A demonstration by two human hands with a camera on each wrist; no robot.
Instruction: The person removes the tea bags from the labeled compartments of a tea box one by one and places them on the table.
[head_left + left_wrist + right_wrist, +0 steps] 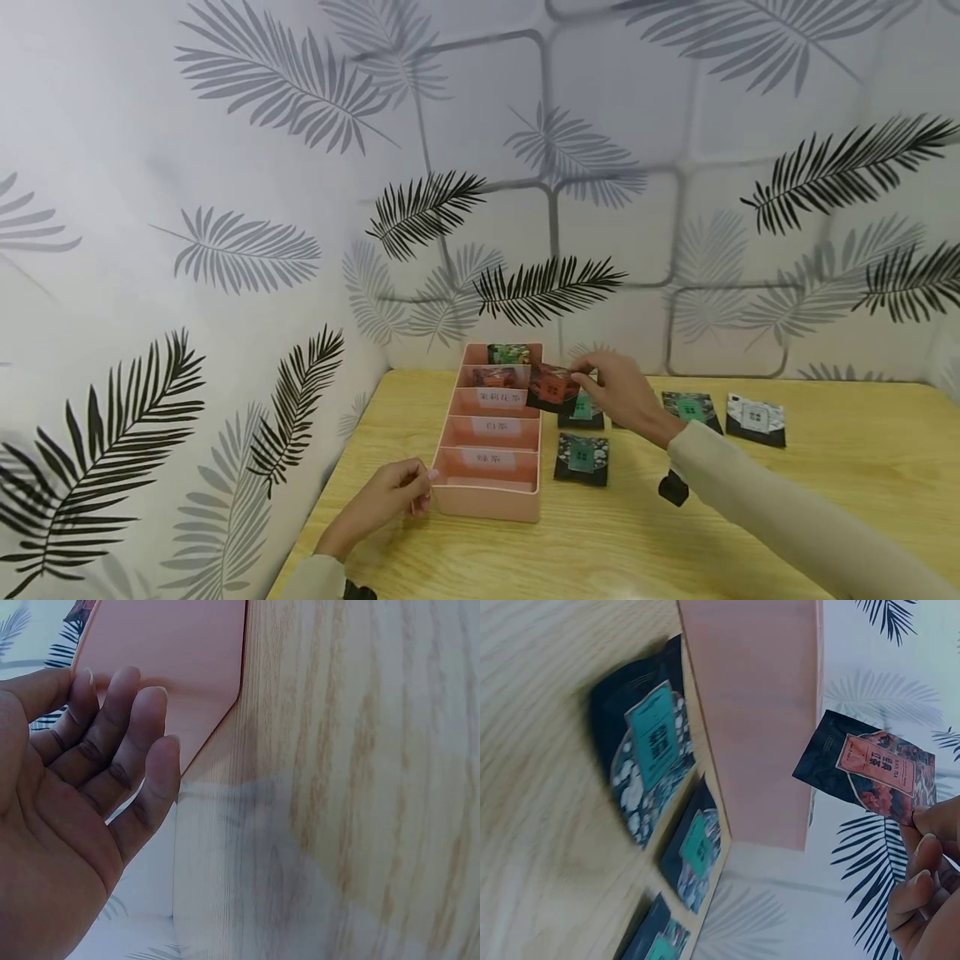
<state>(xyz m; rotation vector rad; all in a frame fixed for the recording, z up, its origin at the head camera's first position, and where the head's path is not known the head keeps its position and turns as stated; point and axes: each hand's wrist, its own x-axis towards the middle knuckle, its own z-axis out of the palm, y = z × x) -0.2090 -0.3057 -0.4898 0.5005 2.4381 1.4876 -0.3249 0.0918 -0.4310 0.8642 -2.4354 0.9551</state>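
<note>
My right hand [617,389] pinches a dark tea sachet with a red label [876,763] by one corner. In the head view that sachet hangs over the right side of a pink divided box [487,502]. At the box's near left corner, my left hand [82,772] holds the rim between thumb and forefinger; its other fingers curl loosely beside the wall. A green sachet [508,354] sits in the farthest compartment and a red sachet [495,378] in the one before it. The nearer compartments carry white paper labels [491,458].
On the wooden table [645,542], a green-labelled sachet [581,458] lies right of the box, with another [581,410] behind it. Farther right are a green-labelled sachet [692,408] and a white-labelled one [755,418]. A leaf-patterned wall [615,225] borders the table behind.
</note>
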